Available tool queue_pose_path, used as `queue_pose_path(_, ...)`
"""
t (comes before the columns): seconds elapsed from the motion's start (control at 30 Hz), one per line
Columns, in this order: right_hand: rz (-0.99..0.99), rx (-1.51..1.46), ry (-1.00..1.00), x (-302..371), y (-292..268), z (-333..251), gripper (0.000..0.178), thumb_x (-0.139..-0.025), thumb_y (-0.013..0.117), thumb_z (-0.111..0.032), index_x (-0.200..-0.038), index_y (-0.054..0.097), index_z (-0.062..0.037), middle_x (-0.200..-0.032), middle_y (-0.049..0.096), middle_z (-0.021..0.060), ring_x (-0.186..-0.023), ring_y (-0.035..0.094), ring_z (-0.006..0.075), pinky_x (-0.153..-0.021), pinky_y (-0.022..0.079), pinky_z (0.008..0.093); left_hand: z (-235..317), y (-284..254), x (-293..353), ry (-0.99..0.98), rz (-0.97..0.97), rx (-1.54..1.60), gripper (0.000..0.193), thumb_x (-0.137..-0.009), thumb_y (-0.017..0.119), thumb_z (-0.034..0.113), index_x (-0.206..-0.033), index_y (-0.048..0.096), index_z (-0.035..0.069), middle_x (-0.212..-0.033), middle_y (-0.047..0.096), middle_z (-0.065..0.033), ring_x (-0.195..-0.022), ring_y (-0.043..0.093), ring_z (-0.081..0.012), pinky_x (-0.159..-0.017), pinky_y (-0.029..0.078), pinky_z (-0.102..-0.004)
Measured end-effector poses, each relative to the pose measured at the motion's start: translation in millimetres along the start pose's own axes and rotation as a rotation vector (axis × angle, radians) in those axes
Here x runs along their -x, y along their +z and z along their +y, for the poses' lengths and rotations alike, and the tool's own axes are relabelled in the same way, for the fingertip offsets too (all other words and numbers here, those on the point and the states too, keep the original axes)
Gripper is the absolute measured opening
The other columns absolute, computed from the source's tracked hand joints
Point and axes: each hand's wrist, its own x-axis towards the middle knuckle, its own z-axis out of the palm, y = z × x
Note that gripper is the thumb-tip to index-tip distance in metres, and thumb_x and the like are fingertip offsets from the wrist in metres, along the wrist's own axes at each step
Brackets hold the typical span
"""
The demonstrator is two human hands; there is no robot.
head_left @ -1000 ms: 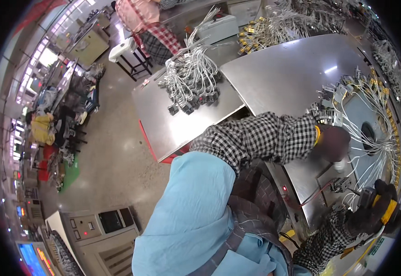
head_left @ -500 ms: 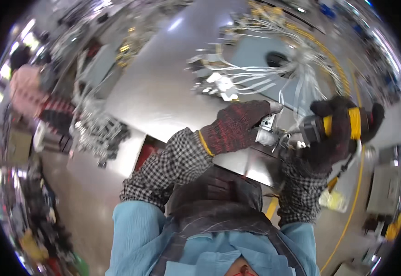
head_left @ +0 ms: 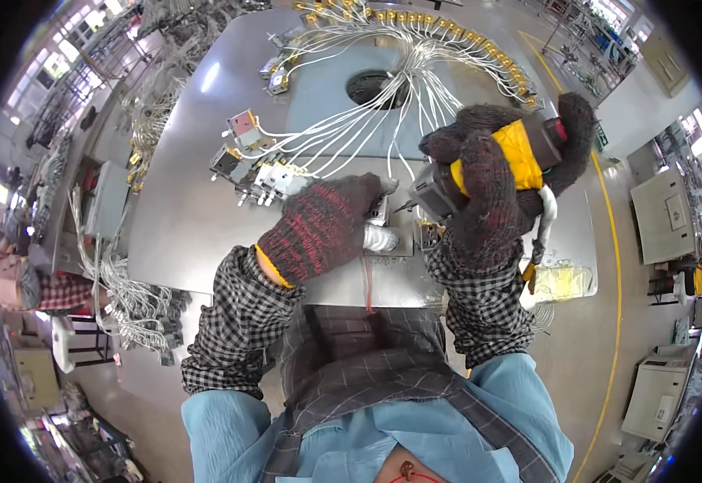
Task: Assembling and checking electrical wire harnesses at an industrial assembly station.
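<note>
My left hand (head_left: 314, 229), in a dark red-flecked knit glove with whitish wrapping on thumb and fingertip, is closed on a small metal part (head_left: 381, 212) at the near middle of the metal table. Most of that part is hidden by the fingers. In my right hand (head_left: 484, 197), gloved in dark knit, is a black power screwdriver (head_left: 434, 196) with yellow tape around its body. Its bit points left at the part, with its tip close by; I cannot tell whether they touch. White wires (head_left: 415, 149) run from behind my hands to a gathered bundle.
Small switch-like modules (head_left: 282, 179) sit on wire ends left of centre. Brass-coloured terminals (head_left: 480, 44) form an arc at the far side, around a grey-blue board (head_left: 318, 105) with a dark round opening (head_left: 371, 87). Piled cables (head_left: 137, 302) lie left; a yellowish packet (head_left: 562, 282) lies right.
The whole view has shifted, bringing the table and wires into fuller sight. The screwdriver's bit now shows, pointing at the part in my left hand. Both hands keep their grip.
</note>
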Motion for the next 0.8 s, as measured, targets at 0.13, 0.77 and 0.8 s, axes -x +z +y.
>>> queue_pose_path(0.13,-0.172,-0.098,-0.101,-6,-3,7,0.088,-0.088,0.075,-0.009,-0.159,0.022,-0.0119,-0.100,0.068,0.0201,-0.081,0.072,0.0269,-0.074,0.065,0.0438,11,-3,-2,-0.004,-0.033,-0.085,0.064,-0.085,0.077,0.050,-0.130,0.064,0.006,-0.113,0.072,-0.0164,-0.105,0.070,-0.0375,-0.089,0.055,-0.0489)
queue_pose_path(0.77,-0.357,0.090,-0.016,5,-11,12,0.073,-0.080,0.085,-0.009,-0.144,0.050,-0.0026,-0.129,0.064,0.0138,-0.116,0.066,0.0241,-0.099,0.056,0.0403,-48,-49,24,0.040,0.146,-0.290,0.063,-0.073,0.074,0.000,-0.134,0.063,0.011,-0.124,0.069,-0.0135,-0.127,0.060,-0.0352,-0.110,0.048,-0.0452)
queue_pose_path(0.8,-0.360,0.057,-0.025,5,-11,13,0.074,-0.081,0.085,-0.007,-0.145,0.049,-0.0038,-0.128,0.064,0.0136,-0.114,0.067,0.0240,-0.098,0.056,0.0405,-46,-46,26,0.018,0.145,-0.072,0.060,-0.072,0.076,0.001,-0.130,0.066,0.011,-0.121,0.071,-0.0132,-0.125,0.063,-0.0320,-0.109,0.049,-0.0440)
